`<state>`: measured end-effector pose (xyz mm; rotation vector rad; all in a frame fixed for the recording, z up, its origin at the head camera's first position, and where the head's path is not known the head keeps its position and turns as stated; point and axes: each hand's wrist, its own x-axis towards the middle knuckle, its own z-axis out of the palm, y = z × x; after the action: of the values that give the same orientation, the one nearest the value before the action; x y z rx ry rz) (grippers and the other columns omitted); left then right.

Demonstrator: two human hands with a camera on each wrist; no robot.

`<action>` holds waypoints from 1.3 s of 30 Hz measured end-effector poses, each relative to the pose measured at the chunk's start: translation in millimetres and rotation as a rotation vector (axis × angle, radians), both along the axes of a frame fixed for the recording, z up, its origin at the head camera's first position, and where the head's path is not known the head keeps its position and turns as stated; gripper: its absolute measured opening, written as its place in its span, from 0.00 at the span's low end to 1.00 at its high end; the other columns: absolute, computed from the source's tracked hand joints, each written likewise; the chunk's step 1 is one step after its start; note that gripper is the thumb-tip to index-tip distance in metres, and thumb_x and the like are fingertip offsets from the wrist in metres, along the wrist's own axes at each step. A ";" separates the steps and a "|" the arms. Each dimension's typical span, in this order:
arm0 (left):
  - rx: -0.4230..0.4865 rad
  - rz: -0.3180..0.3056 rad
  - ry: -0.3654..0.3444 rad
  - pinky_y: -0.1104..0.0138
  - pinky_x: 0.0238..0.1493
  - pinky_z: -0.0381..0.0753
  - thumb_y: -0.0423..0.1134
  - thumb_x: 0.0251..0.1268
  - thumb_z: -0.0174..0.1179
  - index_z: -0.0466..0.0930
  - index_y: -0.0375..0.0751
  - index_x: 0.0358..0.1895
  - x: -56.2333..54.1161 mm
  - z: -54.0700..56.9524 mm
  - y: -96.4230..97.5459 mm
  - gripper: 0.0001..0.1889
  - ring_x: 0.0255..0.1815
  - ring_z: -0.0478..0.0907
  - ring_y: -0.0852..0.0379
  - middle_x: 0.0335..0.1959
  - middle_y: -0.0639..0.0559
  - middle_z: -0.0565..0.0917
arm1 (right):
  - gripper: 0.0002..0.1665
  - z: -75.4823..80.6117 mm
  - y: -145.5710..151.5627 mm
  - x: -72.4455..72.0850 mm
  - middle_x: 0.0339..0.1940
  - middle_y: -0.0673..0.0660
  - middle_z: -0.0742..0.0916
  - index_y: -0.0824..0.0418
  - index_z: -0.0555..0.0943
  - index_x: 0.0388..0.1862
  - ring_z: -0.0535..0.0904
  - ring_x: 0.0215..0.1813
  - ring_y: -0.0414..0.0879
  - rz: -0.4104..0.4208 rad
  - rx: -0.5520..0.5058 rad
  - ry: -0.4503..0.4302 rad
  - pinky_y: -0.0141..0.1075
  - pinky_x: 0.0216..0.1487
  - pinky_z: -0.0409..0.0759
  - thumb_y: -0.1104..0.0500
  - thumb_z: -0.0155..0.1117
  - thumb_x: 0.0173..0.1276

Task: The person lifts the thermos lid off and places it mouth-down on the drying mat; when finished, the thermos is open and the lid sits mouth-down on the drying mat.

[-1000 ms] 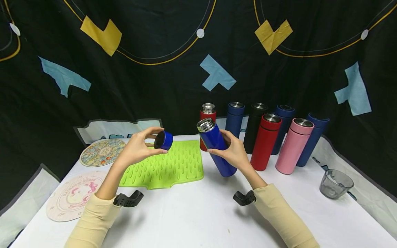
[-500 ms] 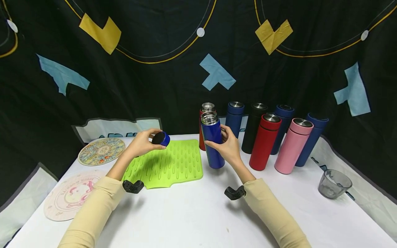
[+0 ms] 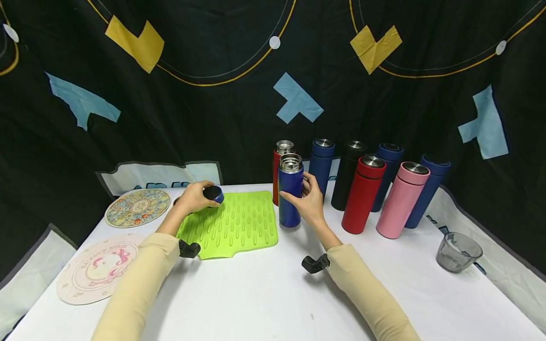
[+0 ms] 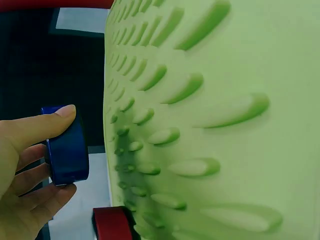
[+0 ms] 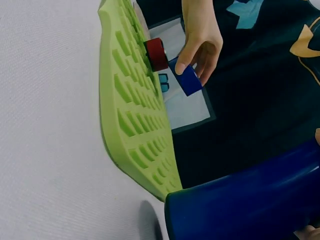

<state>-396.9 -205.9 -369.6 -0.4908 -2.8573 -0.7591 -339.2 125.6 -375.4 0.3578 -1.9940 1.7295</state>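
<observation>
My left hand (image 3: 196, 196) pinches a blue bottle lid (image 4: 69, 147) between thumb and fingers, over the far left part of the lime-green drying mat (image 3: 243, 222). A red lid (image 5: 157, 55) rests on that mat, mostly hidden behind the hand in the head view. My right hand (image 3: 309, 201) grips the blue thermos bottle (image 3: 290, 210) by its side, thumb across the front. The bottle is nearly upright, lidless, its steel mouth facing up, with its base close over the white table. Just behind it stands a lidless red thermos bottle (image 3: 276, 184).
Several lidded thermos bottles stand at the back right, among them a red one (image 3: 362, 201), a pink one (image 3: 398, 208) and a black one (image 3: 347, 180). A glass cup (image 3: 454, 258) stands at the far right. Two round mats (image 3: 138, 208) lie at the left.
The blue lid has gone left and down towards the mat in my left hand, its hollow side now turned up. My right hand has straightened and lowered the blue bottle.
</observation>
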 end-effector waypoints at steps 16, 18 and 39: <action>-0.098 0.053 -0.039 0.47 0.52 0.76 0.42 0.52 0.73 0.69 0.23 0.61 -11.5 -15.9 4.4 0.37 0.53 0.75 0.33 0.54 0.26 0.76 | 0.47 -12.2 -8.2 -16.1 0.62 0.64 0.78 0.63 0.63 0.68 0.76 0.61 0.55 -0.112 -0.032 -0.003 0.46 0.63 0.72 0.59 0.79 0.52; -0.113 0.058 -0.041 0.48 0.52 0.77 0.42 0.51 0.73 0.69 0.21 0.60 -11.7 -16.4 5.5 0.37 0.52 0.75 0.33 0.53 0.26 0.76 | 0.48 -14.7 -9.6 -18.6 0.62 0.65 0.78 0.63 0.62 0.68 0.76 0.61 0.56 -0.108 -0.029 0.006 0.47 0.64 0.72 0.60 0.79 0.52; -0.139 0.107 -0.071 0.44 0.60 0.69 0.44 0.55 0.70 0.64 0.20 0.64 -13.5 -25.3 6.6 0.40 0.60 0.68 0.30 0.59 0.23 0.71 | 0.49 -25.0 -8.8 -30.2 0.65 0.63 0.76 0.60 0.60 0.70 0.73 0.64 0.54 -0.103 0.055 0.006 0.46 0.65 0.70 0.55 0.78 0.54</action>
<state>-410.5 -199.3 -394.9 -0.3310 -2.9880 -0.5744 -369.4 116.8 -400.4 0.2733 -2.0222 1.6116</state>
